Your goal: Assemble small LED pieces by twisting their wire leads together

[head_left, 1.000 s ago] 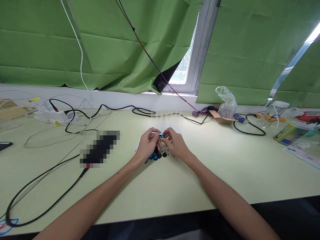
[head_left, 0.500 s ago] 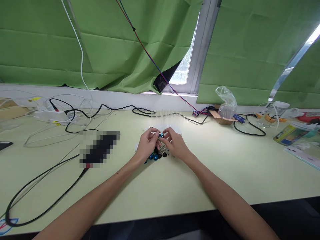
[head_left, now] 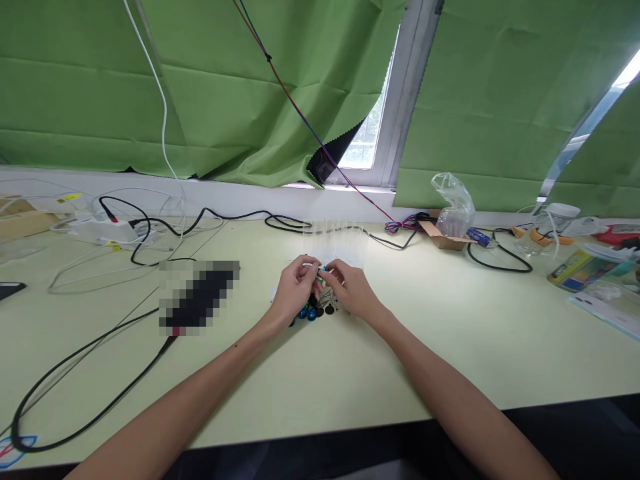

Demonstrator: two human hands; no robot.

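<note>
In the middle of the table, my left hand (head_left: 294, 287) pinches a small piece with blue and green on it (head_left: 321, 271), largely covered by fingers; I cannot make out its kind. From the other side my right hand (head_left: 351, 288) has thumb and forefinger closed on the same piece. Below the hands lies a small pile of shiny blue round parts (head_left: 303, 312). Beside them are black round-ended parts (head_left: 329, 309) and thin metal pins, partly hidden by the left hand.
Behind the hands stands a clear plastic container (head_left: 333, 243). On the left are a dark pixelated object (head_left: 200, 297), a looping black cable (head_left: 55, 363) and a white power strip (head_left: 107, 230). A cardboard box (head_left: 443, 237) and a labelled jar (head_left: 580, 267) stand on the right.
The right fingers have shifted slightly around the small piece, and its dark part is now more covered while some green shows. The left hand has barely moved.
</note>
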